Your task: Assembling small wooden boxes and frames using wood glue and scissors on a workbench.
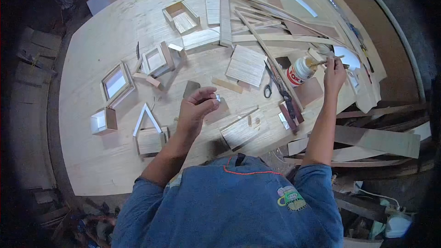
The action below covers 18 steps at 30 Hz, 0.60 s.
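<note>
Above the middle of the table, my left hand (196,110) is closed in a pinch on a small pale piece (217,97), too small to name. Off to the right, my right hand (335,76) is closed round a thin stick (318,63). That stick points left, its far end at the mouth of a white glue jar (299,72) with a red and yellow label. The jar appears tilted toward my right hand. Just left of the jar lie black-handled scissors (268,91). A square wooden panel (246,65) sits between my two hands.
Small wooden boxes and frames, including an open-topped box (181,17), a framed piece (116,84) and a peaked-roof piece (151,140), stand on the table's left half. Long wood strips (275,14) pile up at the far right. Offcut boards (376,140) lie below the right edge.
</note>
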Each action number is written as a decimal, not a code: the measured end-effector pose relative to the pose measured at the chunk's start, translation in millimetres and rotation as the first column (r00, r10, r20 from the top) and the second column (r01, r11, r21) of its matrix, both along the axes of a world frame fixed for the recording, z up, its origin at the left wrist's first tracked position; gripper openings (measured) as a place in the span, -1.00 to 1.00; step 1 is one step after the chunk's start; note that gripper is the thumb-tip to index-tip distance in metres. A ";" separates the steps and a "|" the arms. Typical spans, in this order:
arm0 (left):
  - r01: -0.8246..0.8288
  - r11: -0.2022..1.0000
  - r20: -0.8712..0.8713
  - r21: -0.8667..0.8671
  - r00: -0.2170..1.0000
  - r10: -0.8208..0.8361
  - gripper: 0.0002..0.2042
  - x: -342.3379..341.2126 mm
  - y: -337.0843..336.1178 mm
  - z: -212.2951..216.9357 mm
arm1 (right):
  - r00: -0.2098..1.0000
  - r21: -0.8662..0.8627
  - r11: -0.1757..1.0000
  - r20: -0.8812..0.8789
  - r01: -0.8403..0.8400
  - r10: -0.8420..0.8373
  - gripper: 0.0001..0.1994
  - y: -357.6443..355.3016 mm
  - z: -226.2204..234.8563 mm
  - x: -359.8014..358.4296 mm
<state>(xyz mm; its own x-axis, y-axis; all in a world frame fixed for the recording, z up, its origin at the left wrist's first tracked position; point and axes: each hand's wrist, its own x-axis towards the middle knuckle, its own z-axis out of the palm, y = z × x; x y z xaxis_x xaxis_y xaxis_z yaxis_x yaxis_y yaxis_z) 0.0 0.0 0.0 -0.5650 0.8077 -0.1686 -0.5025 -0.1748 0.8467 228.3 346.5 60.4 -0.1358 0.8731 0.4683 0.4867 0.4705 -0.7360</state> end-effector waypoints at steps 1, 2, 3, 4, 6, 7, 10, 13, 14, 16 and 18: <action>0.012 1.000 0.013 0.010 1.000 -0.012 -0.67 -0.2 -0.4 1.9 | 0.994 0.045 0.999 0.108 -0.004 -0.001 -0.74 -2.7 2.0 -2.9; 0.024 1.000 0.025 0.019 0.999 -0.024 -0.67 -0.5 -0.5 2.7 | 0.977 0.090 0.996 0.214 -0.014 -0.006 -0.73 -6.3 2.1 -5.5; 0.021 1.000 0.029 0.024 0.999 -0.021 -0.67 3.3 3.1 2.2 | 0.976 0.094 0.995 0.218 -0.018 -0.003 -0.73 -6.6 3.5 -5.9; 0.023 0.999 0.023 0.028 0.999 -0.023 -0.66 7.0 6.7 1.9 | 0.955 0.091 0.995 0.295 -0.040 0.012 -0.71 -7.7 4.2 -6.0; 0.023 0.999 0.011 0.028 1.000 -0.023 -0.66 9.5 9.0 3.5 | 0.930 0.084 0.994 0.365 -0.064 0.029 -0.69 -16.2 4.3 -9.1; 0.032 0.999 0.008 0.027 0.999 -0.032 -0.67 8.2 7.8 3.7 | 0.946 0.249 0.968 0.321 -0.035 -0.048 -0.72 -24.7 5.6 -13.1; 0.031 0.999 0.072 0.025 0.997 -0.033 -0.67 7.8 6.1 9.8 | 0.977 0.507 0.861 0.167 0.032 -0.135 -0.83 -63.2 14.6 -21.4; 0.029 0.998 0.205 0.048 0.978 -0.038 -0.68 8.6 2.5 10.2 | 0.939 0.013 0.940 -0.038 -0.340 0.341 -0.87 -140.9 0.8 -48.4; 0.050 0.995 0.272 0.081 0.960 -0.070 -0.68 10.8 7.1 10.9 | 0.879 -0.063 0.877 -0.016 -0.477 0.477 -0.90 -150.7 -20.9 -48.7; 0.064 0.993 0.302 0.104 0.949 -0.093 -0.68 12.1 10.1 2.6 | 0.769 -0.167 0.755 -0.033 -0.634 0.638 -0.89 -192.1 -22.6 -66.7; 0.083 0.988 0.334 0.129 0.935 -0.122 -0.67 14.8 12.3 1.7 | 0.734 -0.248 0.700 -0.079 -0.670 0.675 -0.89 -214.8 -24.0 -77.1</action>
